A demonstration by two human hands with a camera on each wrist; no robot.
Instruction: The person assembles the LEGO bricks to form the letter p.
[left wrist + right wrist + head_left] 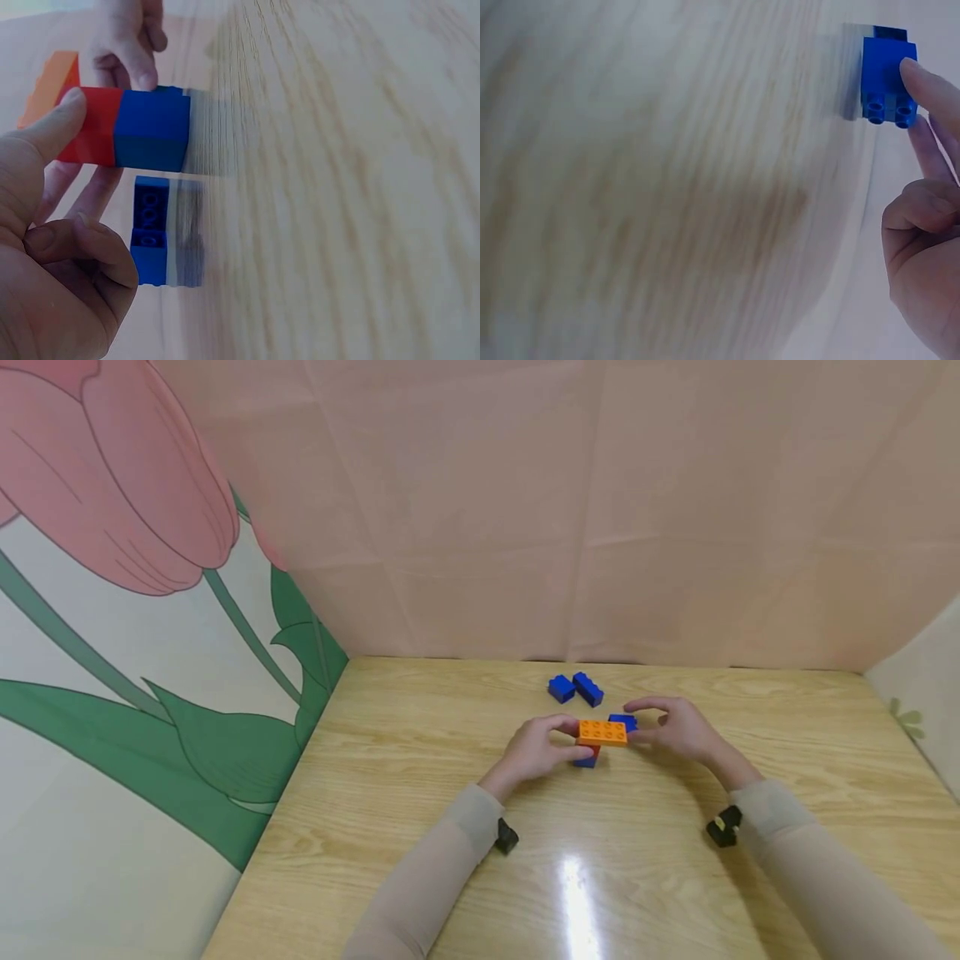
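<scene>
In the head view my left hand (534, 748) pinches a small stack of bricks between thumb and fingers. An orange studded brick (602, 732) lies across its top, a red brick (101, 124) is in the middle, and a blue brick (152, 129) forms the bottom. Just right of the stack, my right hand (678, 727) has its thumb and a finger around another blue brick (889, 71). The right wrist view shows the thumb against one face of that brick, with fingertips hidden behind it. It sits low, close to the tabletop.
Two more blue bricks, one short (561, 688) and one longer (588, 689), lie behind the stack. The wooden table (420, 710) ends at a pinkish cloth backdrop (480, 527). A tulip-printed panel (150, 635) borders the left side.
</scene>
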